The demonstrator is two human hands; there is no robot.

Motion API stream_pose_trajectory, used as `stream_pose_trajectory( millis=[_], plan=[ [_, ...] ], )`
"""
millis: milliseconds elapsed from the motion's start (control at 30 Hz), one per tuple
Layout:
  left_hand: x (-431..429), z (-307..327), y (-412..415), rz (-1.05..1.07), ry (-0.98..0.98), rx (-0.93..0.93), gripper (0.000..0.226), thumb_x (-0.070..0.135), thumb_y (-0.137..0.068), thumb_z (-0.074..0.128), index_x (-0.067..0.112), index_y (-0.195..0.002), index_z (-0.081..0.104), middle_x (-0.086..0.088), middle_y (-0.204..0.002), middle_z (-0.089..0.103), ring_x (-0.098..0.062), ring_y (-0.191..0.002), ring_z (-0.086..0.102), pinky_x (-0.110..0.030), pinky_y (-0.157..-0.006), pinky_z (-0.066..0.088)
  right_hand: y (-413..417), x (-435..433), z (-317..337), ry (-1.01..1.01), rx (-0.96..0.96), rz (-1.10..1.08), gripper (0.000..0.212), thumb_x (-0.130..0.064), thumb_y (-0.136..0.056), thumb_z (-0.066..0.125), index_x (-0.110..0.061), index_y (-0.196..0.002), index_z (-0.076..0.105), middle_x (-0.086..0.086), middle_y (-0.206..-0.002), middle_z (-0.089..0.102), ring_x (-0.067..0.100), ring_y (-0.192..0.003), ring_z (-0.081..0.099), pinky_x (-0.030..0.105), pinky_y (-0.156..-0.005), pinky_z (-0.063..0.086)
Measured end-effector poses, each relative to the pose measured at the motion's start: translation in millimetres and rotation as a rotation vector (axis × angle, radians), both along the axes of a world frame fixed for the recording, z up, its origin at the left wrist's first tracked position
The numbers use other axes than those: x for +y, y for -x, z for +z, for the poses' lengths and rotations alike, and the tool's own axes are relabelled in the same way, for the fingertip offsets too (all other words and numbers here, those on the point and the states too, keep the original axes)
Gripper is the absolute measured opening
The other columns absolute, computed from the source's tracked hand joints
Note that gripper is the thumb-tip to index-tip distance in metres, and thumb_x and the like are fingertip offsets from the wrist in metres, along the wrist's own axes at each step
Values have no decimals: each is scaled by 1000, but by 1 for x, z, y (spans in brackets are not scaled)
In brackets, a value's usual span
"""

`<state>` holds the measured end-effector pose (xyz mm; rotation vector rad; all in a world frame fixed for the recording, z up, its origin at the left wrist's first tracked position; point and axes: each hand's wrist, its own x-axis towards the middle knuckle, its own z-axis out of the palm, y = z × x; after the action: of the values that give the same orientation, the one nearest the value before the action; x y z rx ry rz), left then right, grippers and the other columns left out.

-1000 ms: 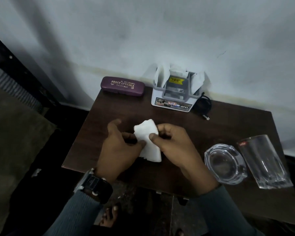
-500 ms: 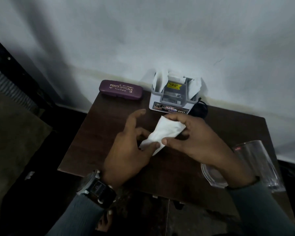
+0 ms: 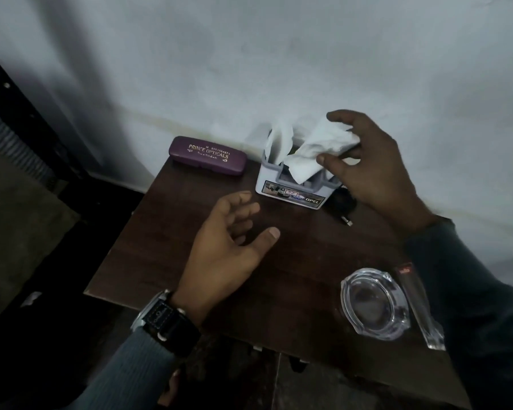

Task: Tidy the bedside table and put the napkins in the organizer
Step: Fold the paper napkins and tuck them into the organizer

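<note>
Your right hand (image 3: pixel 367 167) pinches the napkin (image 3: pixel 323 146) over the organizer (image 3: pixel 290 193), upper centre of frame; left hand (image 3: pixel 228 241) is relaxed, empty; the napkin is likely light, limp, tearable; hold its bunched end.

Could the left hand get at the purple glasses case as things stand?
Likely yes: the left hand is open and empty, and nothing stands between it and the glasses case at the back left.

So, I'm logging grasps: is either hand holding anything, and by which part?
The right hand pinches a white napkin by its upper end, between thumb and fingers; the lower end hangs over the organizer. The left hand holds nothing.
</note>
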<state>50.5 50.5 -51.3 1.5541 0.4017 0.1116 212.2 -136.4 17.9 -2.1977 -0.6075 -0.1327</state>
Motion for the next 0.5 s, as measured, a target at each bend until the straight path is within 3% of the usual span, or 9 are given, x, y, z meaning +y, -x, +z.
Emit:
stream_pose_trajectory(
  millis=[100, 200, 300, 500],
  plan=[
    [0, -3, 0, -1, -23, 14, 60, 25, -79, 90, 42, -126, 57, 17, -123, 73, -6, -117, 68, -41, -105, 55, -1, -1, -17, 57, -19, 18, 63, -10, -86, 78, -30, -141, 54, -21, -102, 61, 9, -94, 68, 23, -88, 54],
    [0, -4, -1, 4, -30, 29, 58, 23, -81, 88, 38, -128, 57, 16, -123, 73, -7, -116, 68, -40, -104, 56, 2, -1, -25, 49, -52, 25, 69, -1, -84, 71, -27, -144, 51, -18, -98, 65, -1, -88, 65, 14, -84, 51],
    [0, -3, -1, 12, -35, 36, 55, 19, -83, 86, 33, -129, 58, 14, -122, 73, -11, -114, 70, -40, -104, 56, 2, -2, -21, -61, -121, -11, 71, -4, -82, 71, -28, -145, 49, -21, -102, 64, -8, -98, 63, 12, -88, 50],
    [-1, -1, -2, 16, -44, 54, 50, 17, -85, 83, 29, -128, 59, 11, -119, 74, -14, -107, 73, -35, -97, 59, 13, -1, -27, -28, -115, 62, 70, -6, -81, 66, -25, -146, 49, -3, -105, 71, 0, -103, 66, 10, -87, 46]
  ],
)
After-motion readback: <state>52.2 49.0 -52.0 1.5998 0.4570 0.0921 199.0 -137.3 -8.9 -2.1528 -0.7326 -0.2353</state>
